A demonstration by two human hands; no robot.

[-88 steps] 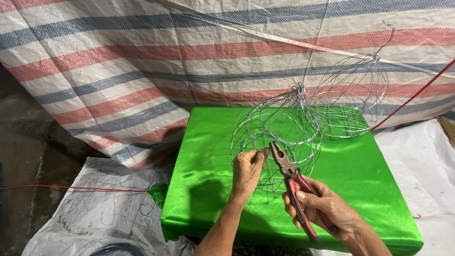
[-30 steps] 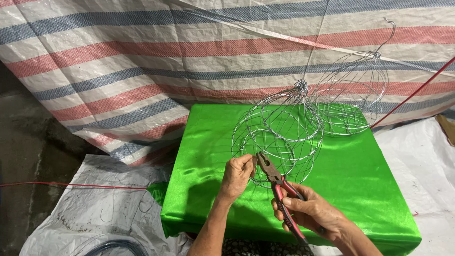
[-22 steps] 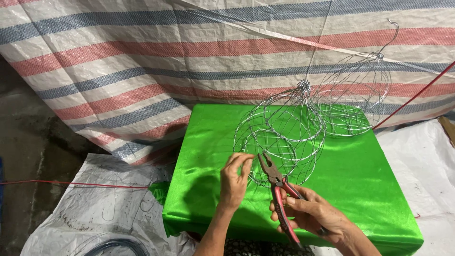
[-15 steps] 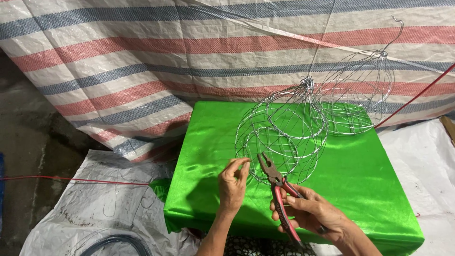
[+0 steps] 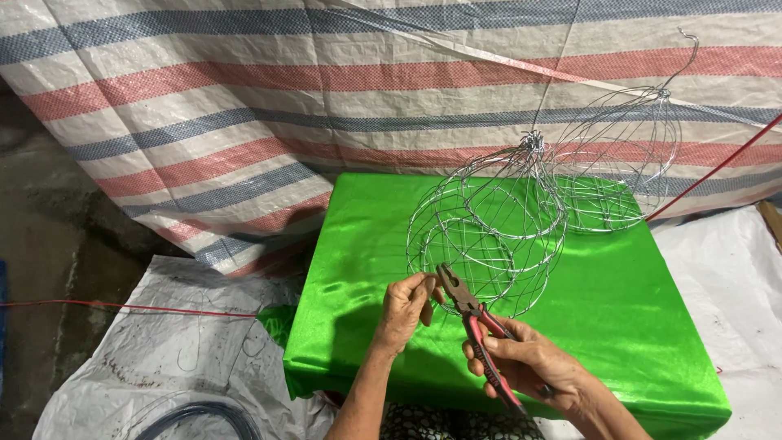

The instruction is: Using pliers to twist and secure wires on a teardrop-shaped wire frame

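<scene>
Right now the right hand point(image 5: 529, 367) is wrapped tight around the red handles of a pair of pliers point(image 5: 476, 326). The pliers point up toward 11 o'clock, and their metal nose sits at the bottom edge of a round wire frame point(image 5: 489, 236). The nose looks nearly closed, but it is too small to tell if it bites the wire.

Just to the left, at 9 o'clock from the pliers' nose, the left hand point(image 5: 405, 310) pinches with thumb and fingers drawn close together. It seems to hold a thin bit of wire at the frame's lower rim, though the wire there is hard to see.

The wire frame is shaped like a ball cage, made of many thin silver loops. It hangs from a wire at 12 o'clock, over a table covered in shiny green cloth point(image 5: 619, 301). A second wire frame point(image 5: 623, 163) hangs close beside it at 2 o'clock.

Behind everything, a striped tarp point(image 5: 244, 106) in red, blue and white fills the top. At 8 o'clock a white plastic sheet point(image 5: 155, 358) lies on the ground, and a thin red cord point(image 5: 122, 308) runs across it.
</scene>
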